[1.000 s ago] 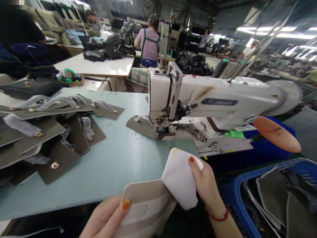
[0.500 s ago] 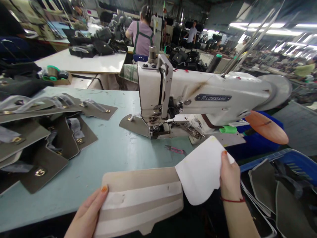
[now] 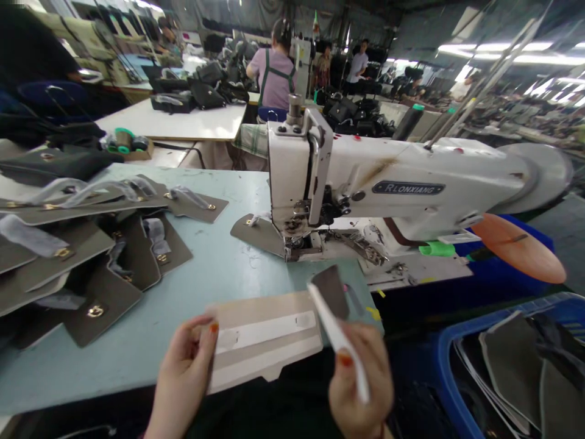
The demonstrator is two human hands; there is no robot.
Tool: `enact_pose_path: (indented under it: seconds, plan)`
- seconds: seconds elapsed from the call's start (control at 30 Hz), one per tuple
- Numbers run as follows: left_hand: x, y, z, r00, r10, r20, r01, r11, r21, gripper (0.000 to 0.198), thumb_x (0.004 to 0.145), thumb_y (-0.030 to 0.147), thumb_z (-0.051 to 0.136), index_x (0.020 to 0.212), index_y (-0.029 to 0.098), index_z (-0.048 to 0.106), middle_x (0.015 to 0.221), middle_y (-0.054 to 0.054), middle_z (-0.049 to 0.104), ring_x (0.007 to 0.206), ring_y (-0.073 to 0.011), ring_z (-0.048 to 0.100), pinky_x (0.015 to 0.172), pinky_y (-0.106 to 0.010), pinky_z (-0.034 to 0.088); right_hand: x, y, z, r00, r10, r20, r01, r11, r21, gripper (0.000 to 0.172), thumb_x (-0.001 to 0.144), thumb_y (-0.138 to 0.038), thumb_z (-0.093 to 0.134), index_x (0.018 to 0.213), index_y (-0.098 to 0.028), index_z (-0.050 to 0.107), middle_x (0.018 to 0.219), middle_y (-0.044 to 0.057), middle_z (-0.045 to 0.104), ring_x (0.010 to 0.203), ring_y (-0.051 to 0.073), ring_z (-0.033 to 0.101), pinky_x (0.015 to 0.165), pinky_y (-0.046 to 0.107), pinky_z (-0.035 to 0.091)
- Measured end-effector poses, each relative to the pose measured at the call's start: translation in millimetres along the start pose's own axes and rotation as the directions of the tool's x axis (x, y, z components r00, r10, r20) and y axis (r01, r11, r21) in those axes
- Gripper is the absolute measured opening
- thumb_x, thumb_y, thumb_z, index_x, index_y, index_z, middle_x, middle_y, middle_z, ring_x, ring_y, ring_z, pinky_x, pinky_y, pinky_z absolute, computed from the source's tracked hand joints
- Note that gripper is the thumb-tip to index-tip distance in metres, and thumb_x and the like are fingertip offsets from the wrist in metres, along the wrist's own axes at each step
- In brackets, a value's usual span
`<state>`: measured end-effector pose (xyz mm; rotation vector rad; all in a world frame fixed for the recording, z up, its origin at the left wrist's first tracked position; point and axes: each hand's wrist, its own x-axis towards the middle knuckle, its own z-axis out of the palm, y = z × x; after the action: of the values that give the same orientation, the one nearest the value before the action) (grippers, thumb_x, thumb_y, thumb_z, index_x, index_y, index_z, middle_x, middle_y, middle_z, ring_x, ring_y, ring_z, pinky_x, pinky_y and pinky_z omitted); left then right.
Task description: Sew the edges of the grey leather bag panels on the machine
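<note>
In the head view, my left grip pinches the left end of the beige panel, thumb on top. The panel lies over the near edge of the counter. My right grip is pressed together on a white piece, seen edge-on and meeting the panel's right end. The sewing machine stands behind, with grey flaps heaped to the left.

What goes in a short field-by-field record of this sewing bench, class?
Left hand: grips panel at its left edge
Right hand: pinches flap at the panel's right end, flap edge-on
Panel: beige with white strips, over the table near edge
Behind: sewing machine
Left side: grey pieces with clasps
Right side: blue bin
</note>
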<state>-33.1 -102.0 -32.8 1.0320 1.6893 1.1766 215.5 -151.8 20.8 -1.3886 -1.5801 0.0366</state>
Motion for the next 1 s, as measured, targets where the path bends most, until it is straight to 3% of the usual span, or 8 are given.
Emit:
enact_pose_path:
  seconds: [0.17,0.3,0.37,0.5,0.67,0.83,0.93,1.0]
  plan:
    - [-5.0,3.6,-13.0,0.998,0.020,0.064,-0.025,0.996,0.080,0.033,0.073,0.049,0.061,0.068,0.018,0.070,0.075,-0.006,0.073,0.083,-0.0271,0.066,0.076,-0.031,0.054,-12.7,-48.9,87.3,0.918,-0.192,0.347,0.149,0.978,0.145,0.040,0.098,-0.037,0.045,0.133,-0.020,0.055,0.085,0.009,0.065,0.070,0.024,0.061,0.059,0.034,0.049]
    - [-7.6,14.1,-23.0,0.989,-0.013,0.145,0.017,1.000,-0.027,0.036,0.078,0.050,0.060,0.077,0.017,0.074,0.081,-0.006,0.075,0.081,-0.0255,0.067,0.076,-0.031,0.055,-20.9,-44.7,97.1,0.838,-0.255,0.483,0.088,0.936,0.341,0.077,0.086,-0.077,0.042,0.137,-0.020,0.052,0.105,0.011,0.065,0.088,0.027,0.063,0.076,0.040,0.054]
    - [-8.2,17.9,-23.3,0.968,-0.018,0.252,0.038,0.996,-0.077,0.040,0.083,0.053,0.058,0.089,0.017,0.076,0.088,-0.006,0.076,0.083,-0.0243,0.068,0.074,-0.028,0.055,-9.1,-35.9,87.1,0.802,-0.289,0.523,0.090,0.924,0.372,0.067,0.092,-0.072,0.037,0.135,-0.023,0.053,0.117,0.010,0.064,0.101,0.026,0.062,0.087,0.039,0.052]
    - [-8.8,18.8,-15.8,0.954,-0.023,0.298,0.062,0.991,-0.121,0.043,0.084,0.054,0.061,0.105,0.019,0.076,0.102,-0.006,0.077,0.090,-0.0245,0.069,0.081,-0.029,0.055,32.7,-26.2,83.0,0.830,-0.233,0.507,0.140,0.966,0.216,0.044,0.102,-0.044,0.043,0.135,-0.017,0.052,0.136,0.016,0.055,0.127,0.029,0.048,0.104,0.046,0.042]
    - [-6.4,11.5,-9.6,0.980,-0.053,0.190,0.075,0.991,-0.114,0.045,0.079,0.058,0.064,0.099,0.020,0.078,0.107,-0.008,0.077,0.102,-0.0294,0.069,0.096,-0.037,0.051,45.5,-23.7,109.5,0.876,-0.273,0.398,0.110,0.916,0.386,0.019,0.100,-0.034,0.051,0.099,-0.022,0.066,0.115,0.008,0.067,0.111,0.022,0.059,0.097,0.040,0.047]
    - [-3.9,0.5,-13.4,0.986,-0.087,0.139,0.095,0.994,-0.046,0.048,0.081,0.054,0.065,0.113,0.019,0.072,0.112,-0.010,0.075,0.102,-0.0276,0.068,0.092,-0.035,0.053,55.7,-17.8,51.1,0.907,-0.293,0.304,0.077,0.823,0.563,0.017,0.104,-0.027,0.043,0.103,-0.025,0.060,0.084,0.002,0.067,0.078,0.017,0.062,0.075,0.035,0.050]
    - [-5.1,1.6,-15.0,0.975,-0.099,0.201,0.130,0.981,-0.146,0.066,0.087,0.050,0.061,0.144,0.021,0.045,0.111,-0.008,0.073,0.093,-0.0229,0.069,0.082,-0.031,0.055,75.9,-17.8,-1.1,0.874,-0.295,0.385,0.062,0.855,0.514,0.013,0.103,-0.025,0.048,0.111,-0.027,0.058,0.083,0.002,0.065,0.074,0.016,0.061,0.070,0.031,0.050]
    - [-5.8,5.8,-15.5,0.959,-0.107,0.262,0.166,0.962,-0.218,0.073,0.089,0.049,0.060,0.151,0.024,0.030,0.116,-0.007,0.072,0.097,-0.0222,0.069,0.084,-0.031,0.055,84.5,-19.5,-10.7,0.837,-0.291,0.464,0.062,0.892,0.447,0.009,0.101,-0.025,0.053,0.106,-0.026,0.060,0.081,0.002,0.065,0.074,0.016,0.062,0.068,0.028,0.049]
